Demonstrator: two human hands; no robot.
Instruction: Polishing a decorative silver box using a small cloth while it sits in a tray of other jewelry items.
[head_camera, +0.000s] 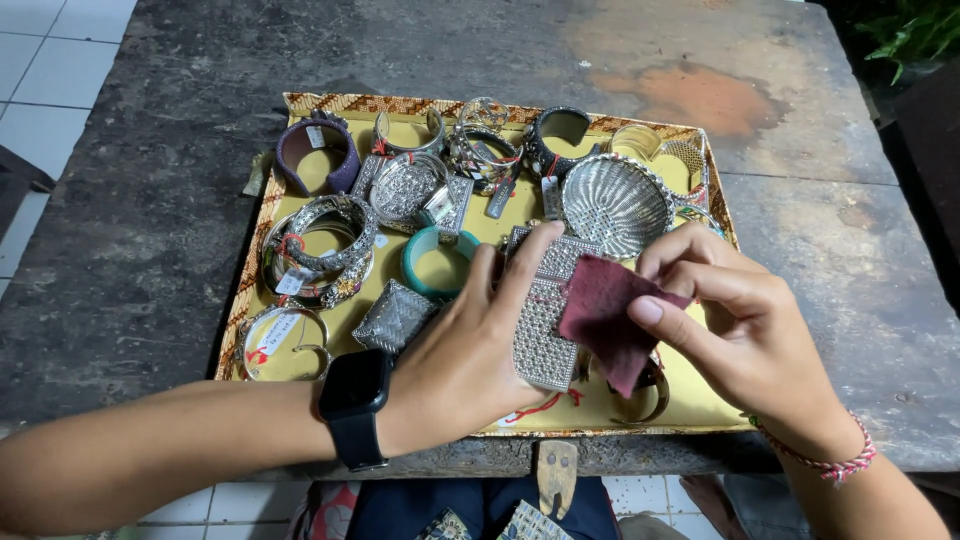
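Note:
My left hand (462, 355) grips a wide silver filigree cuff bracelet (543, 322) over the front of the yellow tray (700, 405). My right hand (745, 325) pinches a small dark red cloth (607, 315) against the cuff's right side. A black watch sits on my left wrist and a red braided band on my right wrist. Part of the cuff is hidden behind my left fingers and the cloth.
The tray holds several bracelets: a purple cuff (318, 152), a teal bangle (437, 262), a round silver mesh piece (615, 203), tagged silver bangles (316, 245). It rests on a dark stone table (150, 230). White floor tiles lie left; a plant at the top right.

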